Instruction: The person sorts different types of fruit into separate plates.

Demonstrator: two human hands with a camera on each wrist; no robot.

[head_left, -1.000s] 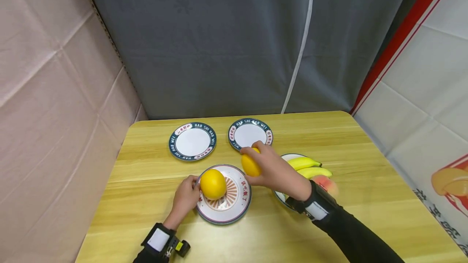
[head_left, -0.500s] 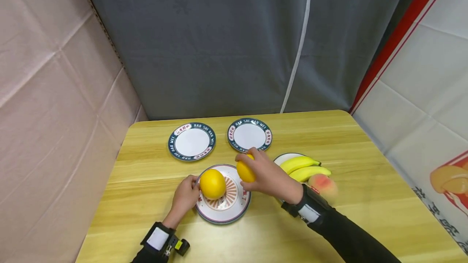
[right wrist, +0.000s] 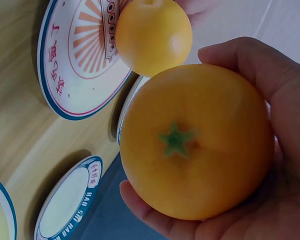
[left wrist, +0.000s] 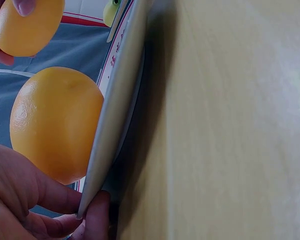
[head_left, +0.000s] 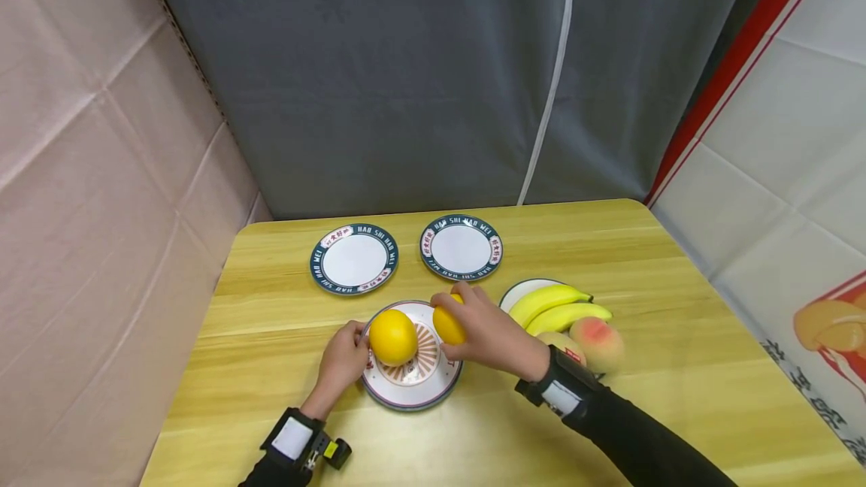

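Snugly, one orange (right wrist: pixel 200 155) sits in the grip of the right hand (head_left: pixel 489 329).

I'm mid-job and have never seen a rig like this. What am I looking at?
There's no machine: these are a person's bare left hand and right hand. The wide picture comes from a head-worn camera looking forward and down; the two close-ups come from wrist cameras, one per hand. On the wooden table, two dark-rimmed plates sit at the back. Nearer is a patterned plate bearing an orange. To the right, bananas and peaches lie on a partly hidden plate. The left hand pinches the patterned plate's rim; the right hand holds a second orange near its right edge.
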